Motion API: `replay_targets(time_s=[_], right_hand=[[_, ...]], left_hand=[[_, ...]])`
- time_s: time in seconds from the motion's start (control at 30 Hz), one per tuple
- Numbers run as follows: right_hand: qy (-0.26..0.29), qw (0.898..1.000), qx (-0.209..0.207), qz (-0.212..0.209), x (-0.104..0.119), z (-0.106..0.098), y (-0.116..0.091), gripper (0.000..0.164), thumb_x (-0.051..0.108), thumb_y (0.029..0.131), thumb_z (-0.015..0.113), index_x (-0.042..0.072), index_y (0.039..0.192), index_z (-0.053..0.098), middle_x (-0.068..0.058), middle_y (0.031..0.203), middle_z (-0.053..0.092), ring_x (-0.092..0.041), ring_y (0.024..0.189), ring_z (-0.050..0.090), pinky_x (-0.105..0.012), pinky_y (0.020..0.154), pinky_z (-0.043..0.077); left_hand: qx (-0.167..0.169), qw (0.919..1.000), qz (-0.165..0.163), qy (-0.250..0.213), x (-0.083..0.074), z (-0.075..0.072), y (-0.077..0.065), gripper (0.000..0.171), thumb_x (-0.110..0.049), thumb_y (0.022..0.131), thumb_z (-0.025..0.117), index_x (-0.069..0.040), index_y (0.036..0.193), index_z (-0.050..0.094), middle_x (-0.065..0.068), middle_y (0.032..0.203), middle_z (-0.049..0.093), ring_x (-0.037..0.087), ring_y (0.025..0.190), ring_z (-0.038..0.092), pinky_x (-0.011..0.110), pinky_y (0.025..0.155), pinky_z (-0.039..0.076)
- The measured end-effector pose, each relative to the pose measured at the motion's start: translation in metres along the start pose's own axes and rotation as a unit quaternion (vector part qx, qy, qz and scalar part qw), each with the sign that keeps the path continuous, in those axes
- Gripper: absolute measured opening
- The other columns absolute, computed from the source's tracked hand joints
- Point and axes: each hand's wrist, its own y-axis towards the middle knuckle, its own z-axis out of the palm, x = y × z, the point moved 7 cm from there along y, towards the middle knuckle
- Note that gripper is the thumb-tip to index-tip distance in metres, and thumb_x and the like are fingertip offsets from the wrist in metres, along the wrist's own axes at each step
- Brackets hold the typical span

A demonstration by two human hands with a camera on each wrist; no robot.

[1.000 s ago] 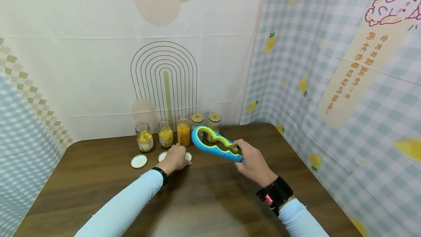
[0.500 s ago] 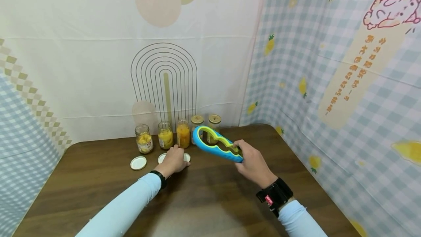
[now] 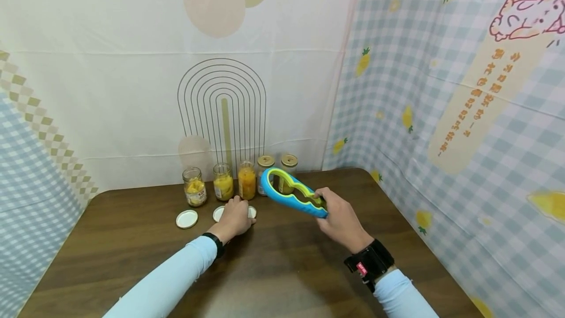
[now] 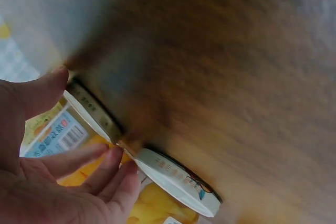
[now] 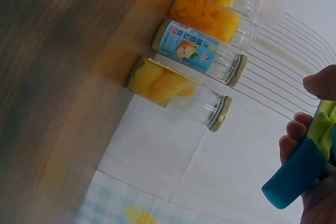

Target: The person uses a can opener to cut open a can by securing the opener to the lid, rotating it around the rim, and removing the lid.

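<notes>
My left hand (image 3: 234,219) is down at the table, holding a jar lid (image 4: 94,113) between thumb and fingertips in front of the orange-filled jar (image 3: 246,180). A second white lid (image 4: 176,181) lies right beside its fingertips, and a third lid (image 3: 187,219) rests farther left. My right hand (image 3: 342,217) grips the handle end of a blue and green jar opener (image 3: 287,199), held up over the table with its looped end pointing left. In the head view that loop overlaps the two jars with gold lids, a labelled jar (image 5: 189,45) and a yellow-fruit jar (image 5: 168,85).
Two uncapped jars of yellow fruit, the leftmost jar (image 3: 194,188) and its neighbour jar (image 3: 223,183), complete the row along the back of the brown table (image 3: 273,269). A white cloth (image 3: 132,112) hangs behind, with a checked cloth (image 3: 397,112) at the right.
The head view has shifted a little. Both hands keep nearly the same place, the left at the lid and the right holding the jar opener.
</notes>
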Motion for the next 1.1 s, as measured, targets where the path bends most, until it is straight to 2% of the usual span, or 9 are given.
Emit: replay_targets(time_s=[0.2, 0.33, 0.57, 0.7, 0.9, 1.1], right_hand=[[-0.003, 1.000, 0.000, -0.003, 0.000, 0.000, -0.001, 0.050, -0.003, 0.078, 0.089, 0.006, 0.117, 0.060, -0.010, 0.104, 0.071, -0.018, 0.088, 0.068, -0.039, 0.077, 0.063], [-0.006, 1.000, -0.001, 0.001, -0.001, -0.001, -0.001, 0.050, -0.004, 0.078, 0.089, 0.005, 0.118, 0.060, -0.011, 0.105, 0.072, -0.019, 0.089, 0.069, -0.039, 0.077, 0.063], [-0.006, 1.000, -0.013, 0.007, -0.004, -0.002, -0.003, 0.053, -0.006, 0.075, 0.090, 0.003, 0.118, 0.060, -0.012, 0.101, 0.072, -0.019, 0.087, 0.068, -0.040, 0.075, 0.062], [-0.008, 1.000, -0.008, 0.008, -0.006, 0.000, -0.006, 0.052, -0.007, 0.076, 0.089, 0.002, 0.118, 0.060, -0.012, 0.100, 0.071, -0.019, 0.086, 0.068, -0.039, 0.074, 0.062], [-0.005, 1.000, -0.011, 0.015, -0.009, 0.000, -0.006, 0.052, -0.008, 0.076, 0.088, 0.003, 0.118, 0.060, -0.012, 0.101, 0.071, -0.019, 0.087, 0.068, -0.040, 0.075, 0.062], [-0.008, 1.000, -0.010, 0.014, -0.011, -0.002, -0.004, 0.052, -0.009, 0.076, 0.087, 0.002, 0.118, 0.060, -0.013, 0.102, 0.071, -0.021, 0.088, 0.068, -0.041, 0.075, 0.062]], left_hand=[[-0.072, 0.9971, 0.023, -0.011, -0.019, -0.019, -0.028, 0.061, -0.029, 0.091, 0.087, 0.010, 0.134, 0.065, 0.029, 0.132, 0.061, 0.046, 0.121, 0.058, 0.060, 0.110, 0.047], [-0.114, 0.9908, 0.038, -0.061, -0.029, -0.029, -0.050, 0.059, -0.026, 0.091, 0.087, 0.007, 0.135, 0.067, 0.026, 0.129, 0.066, 0.044, 0.120, 0.062, 0.059, 0.108, 0.050], [-0.138, 0.9790, 0.037, -0.145, -0.040, -0.037, -0.095, 0.048, -0.027, 0.091, 0.087, -0.001, 0.130, 0.072, 0.017, 0.126, 0.070, 0.038, 0.120, 0.066, 0.057, 0.104, 0.053], [-0.140, 0.9747, 0.028, -0.172, -0.041, -0.037, -0.113, 0.042, -0.025, 0.090, 0.087, -0.005, 0.125, 0.075, 0.014, 0.125, 0.073, 0.038, 0.121, 0.066, 0.058, 0.107, 0.052], [-0.143, 0.9731, 0.031, -0.178, -0.042, -0.038, -0.121, 0.042, -0.029, 0.090, 0.087, -0.008, 0.125, 0.075, 0.011, 0.125, 0.073, 0.038, 0.122, 0.066, 0.060, 0.108, 0.050], [-0.152, 0.9730, 0.047, -0.167, -0.047, -0.044, -0.110, 0.042, -0.027, 0.091, 0.086, -0.006, 0.126, 0.074, 0.012, 0.124, 0.072, 0.036, 0.119, 0.066, 0.058, 0.105, 0.051]])
